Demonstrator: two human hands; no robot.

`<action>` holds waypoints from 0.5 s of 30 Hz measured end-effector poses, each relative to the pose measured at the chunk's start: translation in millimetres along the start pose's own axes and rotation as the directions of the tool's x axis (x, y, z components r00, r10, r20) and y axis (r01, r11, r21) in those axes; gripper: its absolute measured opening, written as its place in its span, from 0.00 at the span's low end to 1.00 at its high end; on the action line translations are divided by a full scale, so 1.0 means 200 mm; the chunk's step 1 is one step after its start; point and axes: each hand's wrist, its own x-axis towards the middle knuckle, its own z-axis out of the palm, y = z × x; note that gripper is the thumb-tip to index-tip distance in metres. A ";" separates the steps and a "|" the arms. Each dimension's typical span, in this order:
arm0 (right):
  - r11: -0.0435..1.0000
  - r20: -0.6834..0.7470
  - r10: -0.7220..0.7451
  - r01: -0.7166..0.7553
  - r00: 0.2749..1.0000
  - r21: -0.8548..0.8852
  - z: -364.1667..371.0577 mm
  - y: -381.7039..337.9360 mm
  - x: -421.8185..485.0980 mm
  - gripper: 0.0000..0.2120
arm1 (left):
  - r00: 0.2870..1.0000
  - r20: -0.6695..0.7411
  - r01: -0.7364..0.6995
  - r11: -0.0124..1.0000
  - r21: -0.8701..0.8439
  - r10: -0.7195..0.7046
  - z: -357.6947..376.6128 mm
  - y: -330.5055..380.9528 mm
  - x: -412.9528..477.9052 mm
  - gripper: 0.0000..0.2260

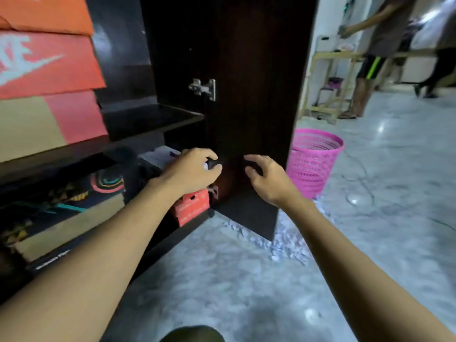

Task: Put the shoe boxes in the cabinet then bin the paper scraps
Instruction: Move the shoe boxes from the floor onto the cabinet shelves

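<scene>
The dark cabinet [153, 119] stands with its door [259, 95] swung open. Orange and red shoe boxes [49, 62] are stacked on the upper shelf. On the lower shelf lie a black patterned box [74, 206] and a small red box [192, 206]. My left hand [195, 169] reaches into the lower shelf above the red box, its fingers and thumb curled round a small dark object that I cannot identify. My right hand [266, 176] hovers in front of the door's inner face, fingers loosely spread, holding nothing. White paper scraps [283, 240] litter the floor under the door.
A pink mesh bin [313, 159] stands on the marble floor just right of the door. A thin cable [357, 183] loops on the floor beyond it. A person [372, 58] stands by a wooden rack [328, 77] at the back right.
</scene>
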 end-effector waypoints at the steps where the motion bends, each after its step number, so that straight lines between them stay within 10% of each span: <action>1: 0.999 -0.011 0.042 -0.042 0.999 -0.016 -0.03 0.08 -0.07 0.18 | 0.998 0.042 -0.037 0.999 -0.020 0.038 0.09 0.04 -0.01 0.18; 8: 0.949 -0.171 0.277 -0.297 0.945 -0.103 -0.29 0.56 -0.52 0.18 | 0.934 0.275 -0.155 0.953 -0.259 0.227 0.70 0.47 -0.01 0.14; 15: 0.811 -0.400 0.541 -0.585 0.739 0.017 -0.52 0.98 -0.95 0.18 | 0.830 0.410 -0.180 0.877 -0.445 0.378 1.29 0.97 -0.04 0.12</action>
